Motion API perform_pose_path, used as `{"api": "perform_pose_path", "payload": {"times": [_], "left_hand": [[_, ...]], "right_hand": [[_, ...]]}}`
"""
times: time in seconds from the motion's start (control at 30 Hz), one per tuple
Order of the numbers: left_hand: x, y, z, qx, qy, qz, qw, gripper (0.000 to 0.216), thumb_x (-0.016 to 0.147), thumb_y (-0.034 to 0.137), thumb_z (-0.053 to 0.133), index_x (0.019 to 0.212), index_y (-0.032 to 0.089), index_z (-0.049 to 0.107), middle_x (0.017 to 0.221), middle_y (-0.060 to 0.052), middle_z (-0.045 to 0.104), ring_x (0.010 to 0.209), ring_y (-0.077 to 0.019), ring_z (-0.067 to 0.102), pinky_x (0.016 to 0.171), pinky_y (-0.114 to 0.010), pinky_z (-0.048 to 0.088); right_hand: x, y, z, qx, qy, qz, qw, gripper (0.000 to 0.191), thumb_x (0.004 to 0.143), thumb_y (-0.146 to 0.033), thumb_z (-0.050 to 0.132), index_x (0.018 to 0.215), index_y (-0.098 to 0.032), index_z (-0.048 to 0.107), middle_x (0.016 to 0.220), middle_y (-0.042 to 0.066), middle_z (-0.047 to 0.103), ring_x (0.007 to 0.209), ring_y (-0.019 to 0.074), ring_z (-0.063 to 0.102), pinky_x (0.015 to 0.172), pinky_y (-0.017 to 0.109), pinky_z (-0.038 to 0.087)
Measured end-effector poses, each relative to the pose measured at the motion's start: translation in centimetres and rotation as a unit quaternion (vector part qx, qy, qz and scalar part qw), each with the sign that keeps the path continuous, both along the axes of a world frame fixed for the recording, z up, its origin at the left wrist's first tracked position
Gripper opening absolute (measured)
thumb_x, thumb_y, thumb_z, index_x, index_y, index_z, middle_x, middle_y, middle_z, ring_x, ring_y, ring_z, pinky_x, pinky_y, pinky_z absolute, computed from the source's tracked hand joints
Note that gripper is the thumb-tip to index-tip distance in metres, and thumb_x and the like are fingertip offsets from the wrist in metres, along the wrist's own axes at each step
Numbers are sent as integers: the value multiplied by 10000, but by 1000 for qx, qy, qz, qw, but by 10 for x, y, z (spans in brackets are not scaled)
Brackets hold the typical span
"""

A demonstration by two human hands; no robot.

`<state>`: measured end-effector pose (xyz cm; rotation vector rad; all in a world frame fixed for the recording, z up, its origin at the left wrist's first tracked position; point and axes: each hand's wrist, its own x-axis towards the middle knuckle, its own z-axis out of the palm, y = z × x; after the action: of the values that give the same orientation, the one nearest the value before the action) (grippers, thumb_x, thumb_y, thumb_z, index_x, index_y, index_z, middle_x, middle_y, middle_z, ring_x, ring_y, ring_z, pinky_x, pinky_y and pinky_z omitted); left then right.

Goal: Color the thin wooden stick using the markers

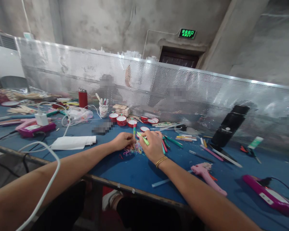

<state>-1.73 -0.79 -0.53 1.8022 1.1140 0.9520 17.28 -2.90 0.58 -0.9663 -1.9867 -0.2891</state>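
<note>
My left hand point(123, 141) pinches the lower end of a flat wooden stick point(134, 131), upright and coloured in green and red bands near its top. In my right hand point(155, 147), which wears a gold-coloured bracelet, is a light green marker point(144, 139), slanting across the fingers towards the stick. Whether the marker's tip touches the wood, I cannot tell. Beneath both hands lies a tangle of thin multicoloured strings or bands point(131, 153) on the blue table point(125, 171). Small red-rimmed round drums point(121, 120) with white tops stand just beyond.
A pink glue gun point(208, 178) lies right of my forearm, with a purple device point(267, 194) beyond. Loose markers point(185, 138) and pliers point(173, 141) lie around. White cloth or paper point(73, 142), cables and a red flask point(83, 98) are leftward. A perforated metal screen point(144, 86) borders the back.
</note>
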Motion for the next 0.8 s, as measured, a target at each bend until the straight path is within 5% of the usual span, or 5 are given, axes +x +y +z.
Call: {"api": "perform_pose_path", "payload": {"times": [0.8], "left_hand": [[0, 0, 1, -8, -8, 3, 1000, 321, 745, 457, 692, 689, 166, 568, 562, 9, 653, 522, -141, 630, 498, -221, 472]], "right_hand": [[-2, -6, 3, -7, -26, 30, 999, 109, 921, -309, 522, 849, -234, 555, 834, -3, 661, 891, 183, 563, 986, 377, 246]]}}
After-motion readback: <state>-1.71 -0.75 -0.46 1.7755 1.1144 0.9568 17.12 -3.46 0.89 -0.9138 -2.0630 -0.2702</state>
